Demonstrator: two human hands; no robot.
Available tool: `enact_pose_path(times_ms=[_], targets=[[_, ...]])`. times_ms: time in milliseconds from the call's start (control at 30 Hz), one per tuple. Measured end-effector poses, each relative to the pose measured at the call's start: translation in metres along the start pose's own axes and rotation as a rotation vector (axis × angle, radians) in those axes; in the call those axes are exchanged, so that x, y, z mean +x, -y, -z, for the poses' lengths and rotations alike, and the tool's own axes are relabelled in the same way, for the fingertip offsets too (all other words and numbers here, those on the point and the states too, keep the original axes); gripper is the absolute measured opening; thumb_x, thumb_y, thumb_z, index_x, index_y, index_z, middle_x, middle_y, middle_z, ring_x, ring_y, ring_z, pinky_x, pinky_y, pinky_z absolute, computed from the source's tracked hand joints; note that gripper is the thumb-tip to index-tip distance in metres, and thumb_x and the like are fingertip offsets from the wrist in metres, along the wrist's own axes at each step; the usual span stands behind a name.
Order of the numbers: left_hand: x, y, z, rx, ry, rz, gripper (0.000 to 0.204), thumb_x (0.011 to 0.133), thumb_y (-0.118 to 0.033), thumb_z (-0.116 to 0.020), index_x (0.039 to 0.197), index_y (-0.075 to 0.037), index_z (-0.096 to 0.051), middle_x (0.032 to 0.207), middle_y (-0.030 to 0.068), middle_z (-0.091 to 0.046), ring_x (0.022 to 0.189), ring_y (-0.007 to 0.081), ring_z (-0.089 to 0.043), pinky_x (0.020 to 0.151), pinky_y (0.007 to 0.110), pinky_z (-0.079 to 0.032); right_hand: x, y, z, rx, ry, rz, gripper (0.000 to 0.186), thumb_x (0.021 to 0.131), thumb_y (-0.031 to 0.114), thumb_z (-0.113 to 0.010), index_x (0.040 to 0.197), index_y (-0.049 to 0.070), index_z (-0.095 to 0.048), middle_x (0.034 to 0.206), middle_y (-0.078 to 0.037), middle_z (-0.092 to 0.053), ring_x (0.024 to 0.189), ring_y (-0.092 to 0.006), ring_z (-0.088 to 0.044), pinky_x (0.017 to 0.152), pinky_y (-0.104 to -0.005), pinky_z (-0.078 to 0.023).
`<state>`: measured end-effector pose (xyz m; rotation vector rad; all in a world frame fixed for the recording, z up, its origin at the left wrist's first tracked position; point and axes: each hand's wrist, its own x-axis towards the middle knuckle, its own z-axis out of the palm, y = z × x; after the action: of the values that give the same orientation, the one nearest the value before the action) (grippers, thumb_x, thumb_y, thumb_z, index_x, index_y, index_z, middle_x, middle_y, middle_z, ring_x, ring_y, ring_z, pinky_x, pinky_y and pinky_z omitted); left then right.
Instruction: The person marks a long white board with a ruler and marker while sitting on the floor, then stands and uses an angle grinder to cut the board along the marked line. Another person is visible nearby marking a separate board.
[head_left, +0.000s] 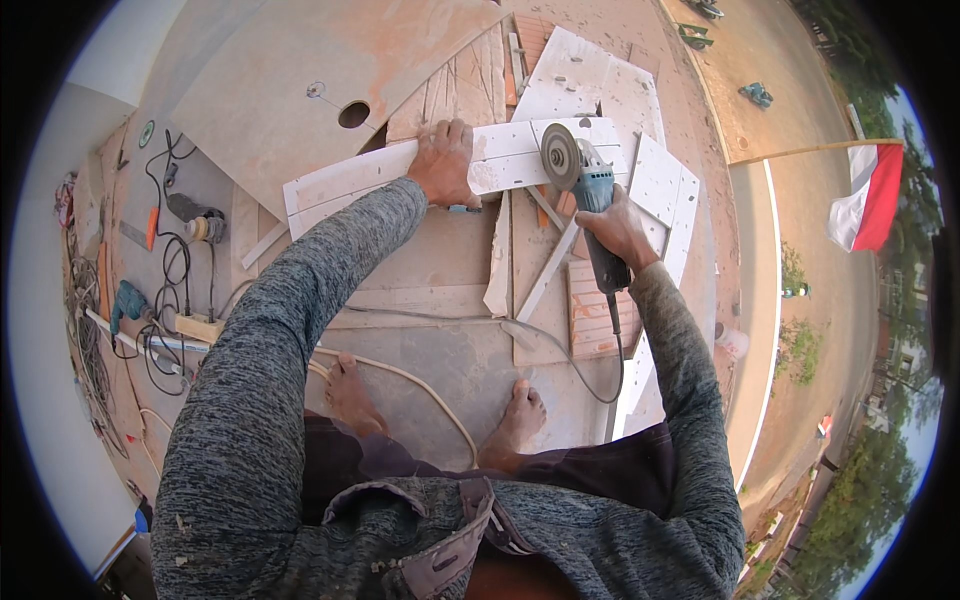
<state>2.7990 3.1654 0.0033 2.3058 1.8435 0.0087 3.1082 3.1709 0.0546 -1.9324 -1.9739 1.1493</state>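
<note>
My left hand [443, 162] is closed over a long white tile strip [345, 186] marked with dark lines. Its fingers reach across the strip's face, and a small teal thing shows just below the hand, too little of it to name. In my right hand [622, 228] is a teal and black angle grinder [606, 255], gripped around its body. The grinder's round disc [560, 156] stands over the right part of the strip; whether it touches the surface I cannot tell. A cord [618, 335] runs from the grinder's rear end down between my feet and the boards.
A large dusty slab [270, 95] with a round hole lies at far left. More white tile pieces [590, 80] are at the far right. On the left floor are a drill [128, 303], another power tool [197, 215], and a power strip [200, 327]. My bare feet [515, 420] are close below.
</note>
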Motion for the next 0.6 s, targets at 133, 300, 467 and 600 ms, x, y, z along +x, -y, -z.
enact_pose_path(times_ms=[133,300,467,600], targets=[[-0.001,0.000,-0.001,-0.002,-0.016,-0.005,0.122,0.055,-0.051,-0.092,0.146,0.008,-0.038,0.141,0.0206,-0.042,0.138,0.0391,-0.037,0.115,0.065,-0.028,-0.004,-0.013,-0.003,0.008,0.010,-0.023,0.074,0.068,0.031,-0.076,0.123,-0.013,-0.055,0.106,-0.029,-0.068,0.092,-0.0356,-0.071,0.083,-0.0425,-0.058],[0.000,-0.001,0.008,-0.005,0.061,0.009,0.122,0.055,-0.051,-0.092,0.146,0.008,-0.037,0.142,0.0207,-0.041,0.138,0.0396,-0.036,0.115,0.065,-0.028,-0.013,-0.014,-0.002,-0.026,0.015,-0.024,0.073,0.067,0.031,-0.076,0.123,-0.013,-0.055,0.106,-0.028,-0.067,0.094,-0.0363,-0.070,0.084,-0.0433,-0.058],[-0.001,-0.001,0.006,0.003,0.041,-0.004,0.123,0.055,-0.052,-0.092,0.147,0.009,-0.036,0.143,0.0212,-0.041,0.138,0.0397,-0.037,0.114,0.066,-0.029,-0.020,-0.014,-0.001,-0.027,0.012,-0.004,0.074,0.067,0.030,-0.075,0.124,-0.013,-0.054,0.109,-0.027,-0.066,0.095,-0.0366,-0.069,0.086,-0.0435,-0.057],[0.000,-0.001,0.005,0.030,0.045,-0.003,0.124,0.055,-0.052,-0.092,0.148,0.009,-0.037,0.143,0.0216,-0.041,0.138,0.0398,-0.036,0.114,0.066,-0.029,-0.026,-0.014,-0.002,-0.027,0.023,-0.045,0.074,0.067,0.028,-0.075,0.126,-0.012,-0.054,0.110,-0.027,-0.066,0.096,-0.0367,-0.069,0.088,-0.0435,-0.057]])
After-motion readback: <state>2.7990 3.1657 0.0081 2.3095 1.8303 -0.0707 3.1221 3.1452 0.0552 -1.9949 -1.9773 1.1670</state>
